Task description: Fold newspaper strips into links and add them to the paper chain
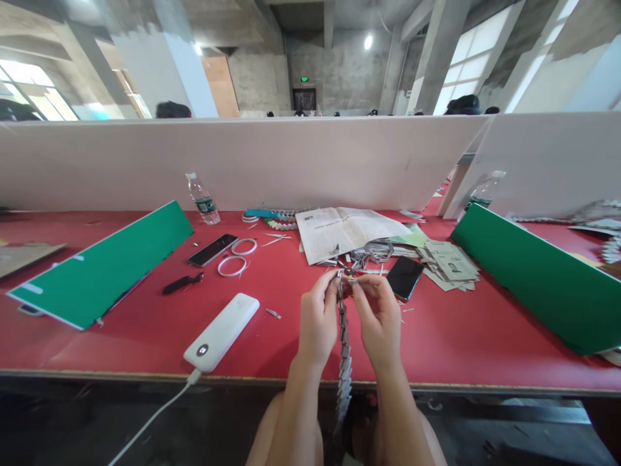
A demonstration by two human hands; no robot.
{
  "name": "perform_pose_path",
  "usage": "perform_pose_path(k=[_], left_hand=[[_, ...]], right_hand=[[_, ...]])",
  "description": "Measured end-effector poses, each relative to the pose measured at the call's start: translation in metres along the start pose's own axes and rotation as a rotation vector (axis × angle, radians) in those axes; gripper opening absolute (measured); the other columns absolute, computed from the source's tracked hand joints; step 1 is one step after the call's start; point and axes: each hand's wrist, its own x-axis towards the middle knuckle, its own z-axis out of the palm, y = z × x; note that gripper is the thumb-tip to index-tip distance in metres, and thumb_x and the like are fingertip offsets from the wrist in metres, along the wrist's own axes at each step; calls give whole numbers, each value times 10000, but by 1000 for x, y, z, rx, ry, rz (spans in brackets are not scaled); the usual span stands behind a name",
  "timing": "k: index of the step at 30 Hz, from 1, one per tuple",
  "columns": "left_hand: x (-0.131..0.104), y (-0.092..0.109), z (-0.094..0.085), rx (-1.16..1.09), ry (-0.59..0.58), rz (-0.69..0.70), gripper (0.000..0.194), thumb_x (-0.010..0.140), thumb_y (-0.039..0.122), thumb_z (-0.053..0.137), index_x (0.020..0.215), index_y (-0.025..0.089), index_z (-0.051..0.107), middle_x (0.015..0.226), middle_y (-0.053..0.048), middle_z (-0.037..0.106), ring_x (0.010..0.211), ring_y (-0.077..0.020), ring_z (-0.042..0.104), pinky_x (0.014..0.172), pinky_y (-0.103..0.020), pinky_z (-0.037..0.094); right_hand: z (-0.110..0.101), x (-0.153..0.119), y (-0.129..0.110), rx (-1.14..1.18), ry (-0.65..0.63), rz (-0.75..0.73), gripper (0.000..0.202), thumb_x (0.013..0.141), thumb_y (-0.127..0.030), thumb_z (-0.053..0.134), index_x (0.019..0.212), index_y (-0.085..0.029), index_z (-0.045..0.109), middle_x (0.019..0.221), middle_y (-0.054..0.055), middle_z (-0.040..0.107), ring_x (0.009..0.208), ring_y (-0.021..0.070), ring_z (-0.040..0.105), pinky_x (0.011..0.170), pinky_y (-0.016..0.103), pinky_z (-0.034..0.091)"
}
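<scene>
A long zigzag chain (344, 353), seemingly of folded paper, hangs between my forearms and runs down past the table's front edge. My left hand (317, 317) pinches its upper end between thumb and fingers. Close beside it, my right hand (379, 316) is closed on a small pale strip (352, 281) at the same end of the chain. Whether that strip is joined to the chain I cannot tell. Just beyond my fingertips lies a pile of folded paper pieces (373, 252), partly covered by a large printed sheet (339, 228).
On the red table (485, 343) are a white power bank (223, 331) with a cable, two phones, two tape rolls (231, 266), a dark-handled tool (182, 283) and printed cards (451, 262). Green boards (107, 265) stand at both sides. A water bottle (204, 199) stands near the white partition (242, 162).
</scene>
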Motion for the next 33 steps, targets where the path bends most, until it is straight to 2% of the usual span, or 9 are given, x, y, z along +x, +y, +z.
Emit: perform_pose_path(k=[7,11,14,18,22,28,33], left_hand=[[-1,0,3,-32,5,-17,278,828,346,538,1026,214,681,895,-48,710,829,-214,637,725,-249,451],[-1,0,4,36,-7,13,301,845,339,511,1070,209,663,923,-54,704,868,-214,631,740,-241,446],[-1,-1,2,94,-20,35,282,851,337,497,1032,206,669,889,-54,699,816,-203,625,704,-234,437],[0,-5,-3,154,-47,12,214,821,317,539,942,189,660,743,-39,663,682,-176,597,629,-229,421],[1,-6,-6,132,-80,-23,126,805,265,539,869,176,602,711,-24,626,664,-153,583,616,-218,426],[0,-4,-6,166,68,-78,55,805,232,502,786,188,528,568,47,517,478,-84,456,456,-166,344],[1,-4,-7,167,83,-60,97,819,276,502,805,183,525,618,23,582,532,-95,501,487,-170,386]], right_hand=[[0,0,-1,-6,14,-10,75,857,-255,525,906,-200,537,860,43,629,812,169,632,729,321,527],[-1,1,-1,-7,23,-11,70,855,-247,527,904,-199,540,853,36,629,803,163,632,714,306,524],[-2,1,-1,-47,19,-25,64,854,-242,527,900,-200,544,841,29,625,807,162,630,713,296,519],[-6,1,1,-140,-43,-62,63,857,-235,523,909,-203,541,848,34,634,838,171,636,734,299,516],[-7,-2,2,-205,-102,-125,80,857,-203,518,932,-210,546,874,33,640,850,167,639,740,285,511],[4,-8,1,-170,-83,-175,123,873,-185,486,974,-224,544,883,24,630,832,145,627,742,268,503],[11,-9,1,-116,-22,-134,95,883,-201,473,963,-217,522,883,33,624,847,152,623,741,275,499]])
